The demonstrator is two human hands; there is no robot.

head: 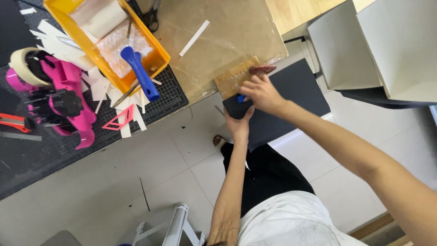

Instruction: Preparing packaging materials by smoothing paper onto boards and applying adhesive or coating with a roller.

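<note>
A large dark sheet [296, 86] hangs past the table's edge. My left hand [239, 125] presses flat against its lower left part, fingers spread. My right hand [261, 93] is closed around a small blue tool [241, 98] whose tip sits at the sheet's top left corner. Just above lies a worn wooden block [234, 78] with a reddish-handled tool [262, 69] at its right end, on a brown board [227, 32].
A yellow tray [157, 50] holds a blue-handled roller [139, 72], a white roll and bubble wrap. A pink tape dispenser [63, 91], an orange knife [13, 122] and paper scraps lie on the black cutting mat [54, 146]. Grey boards [378, 41] stand at the right. Scissors [152, 16] lie near the tray.
</note>
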